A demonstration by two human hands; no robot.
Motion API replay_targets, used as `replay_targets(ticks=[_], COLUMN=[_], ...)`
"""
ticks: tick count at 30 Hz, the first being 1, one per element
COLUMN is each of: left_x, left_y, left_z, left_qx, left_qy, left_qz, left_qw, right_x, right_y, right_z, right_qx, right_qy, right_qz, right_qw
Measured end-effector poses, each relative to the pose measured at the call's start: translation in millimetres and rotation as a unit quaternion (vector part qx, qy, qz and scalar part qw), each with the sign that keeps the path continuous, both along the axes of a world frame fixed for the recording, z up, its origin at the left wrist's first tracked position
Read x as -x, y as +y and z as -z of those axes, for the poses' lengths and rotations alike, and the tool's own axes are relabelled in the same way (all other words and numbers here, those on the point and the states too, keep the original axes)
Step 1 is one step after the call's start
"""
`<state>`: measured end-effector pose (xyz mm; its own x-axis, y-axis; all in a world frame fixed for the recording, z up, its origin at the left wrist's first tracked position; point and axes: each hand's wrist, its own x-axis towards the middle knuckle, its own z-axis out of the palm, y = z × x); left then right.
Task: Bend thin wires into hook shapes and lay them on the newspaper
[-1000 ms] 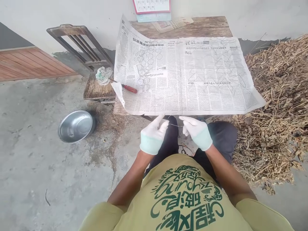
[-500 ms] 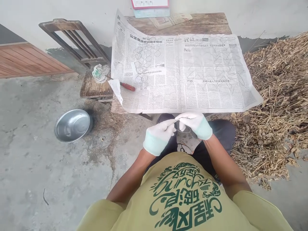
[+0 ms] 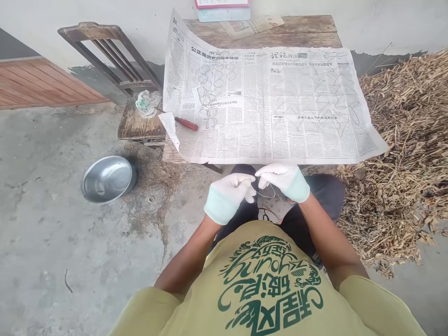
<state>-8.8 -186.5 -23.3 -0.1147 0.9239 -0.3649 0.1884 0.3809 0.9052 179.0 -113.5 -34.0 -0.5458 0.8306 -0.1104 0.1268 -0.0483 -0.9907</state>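
Note:
Both my hands wear white gloves and meet just below the near edge of a newspaper [image 3: 266,107] spread over a wooden table [image 3: 297,32]. My left hand [image 3: 227,196] pinches one end of a thin wire [image 3: 266,191]. My right hand [image 3: 283,181] pinches the other end, fingertips almost touching the left's. The wire hangs between them in a small loop above my knees. Several bent wire shapes lie on the newspaper's left page [image 3: 213,84].
A red-handled screwdriver [image 3: 185,123] and a crumpled rag [image 3: 149,102] lie on a wooden chair [image 3: 133,126] left of the table. A metal bowl [image 3: 107,179] sits on the concrete floor. A heap of dry pods [image 3: 402,154] fills the right side.
My hands, spread apart with the wire stretched straight a second ago, have come together. The wire now curves into a loop between them.

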Motion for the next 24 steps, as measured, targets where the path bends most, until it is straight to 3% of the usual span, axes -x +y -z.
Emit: replay_targets(ticks=[7, 17, 24], left_x=[-2.0, -0.5, 4.2], left_y=[-1.4, -3.6, 3.2], left_z=[2.9, 1.1, 15.3], left_qx=[-0.013, -0.018, -0.009], left_qy=[0.028, 0.05, 0.078], left_qz=[-0.068, -0.122, -0.078], left_qw=[0.997, 0.991, 0.994], right_x=[0.7, -0.8, 8.4], right_y=[2.2, -12.9, -17.8], right_z=[4.9, -1.8, 6.4], right_qx=[0.039, 0.028, -0.102], right_qy=[0.017, -0.087, -0.169], right_qz=[-0.012, 0.025, 0.069], right_qw=[0.999, 0.996, 0.978])
